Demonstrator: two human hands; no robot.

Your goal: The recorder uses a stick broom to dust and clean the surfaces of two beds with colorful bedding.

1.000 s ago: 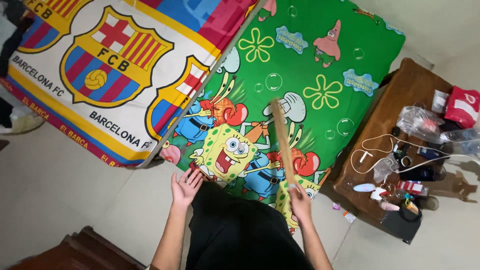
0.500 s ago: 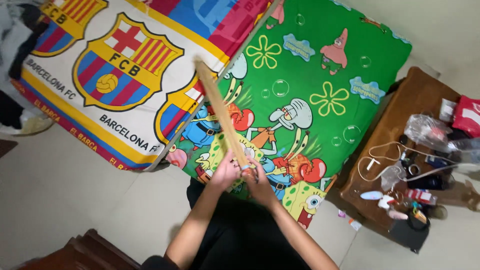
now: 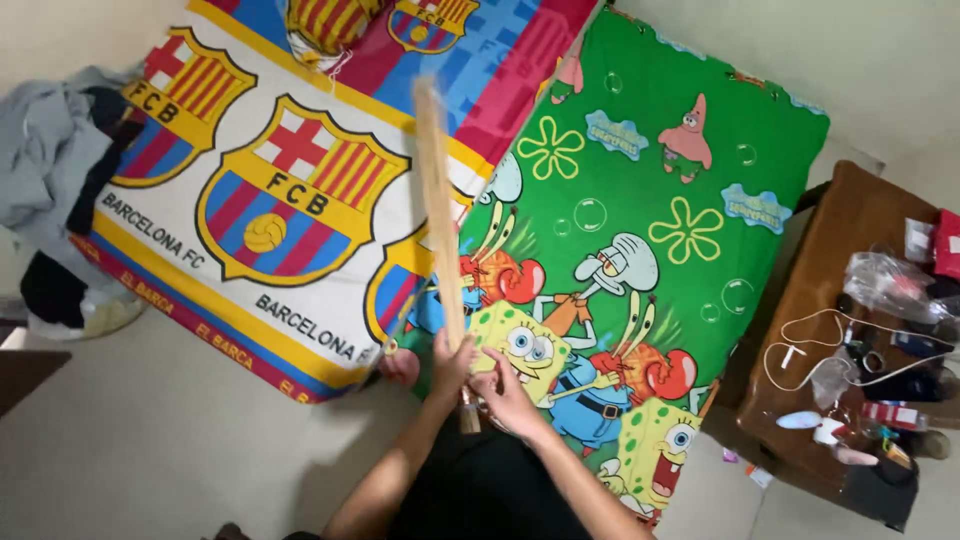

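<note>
A long bundle of thin tan sticks, a stick broom (image 3: 437,210), stands up and away from me over two mattresses. My left hand (image 3: 450,362) is closed around its lower part. My right hand (image 3: 503,395) sits just beside and below it at the bundle's base, fingers curled against it. The broom's tip is blurred above the sheet with striped crests (image 3: 290,190). The green cartoon sheet (image 3: 650,220) covers the mattress on the right.
A heap of grey and black clothes (image 3: 55,180) lies at the left mattress's end. A low brown table (image 3: 840,300) at the right holds plastic bags, a white cable, bottles and small items. Pale floor (image 3: 170,430) surrounds me.
My left hand, open a second ago, has joined the right on the broom. The broom swung from over the green sheet leftwards to over the crest sheet; the view shifted left.
</note>
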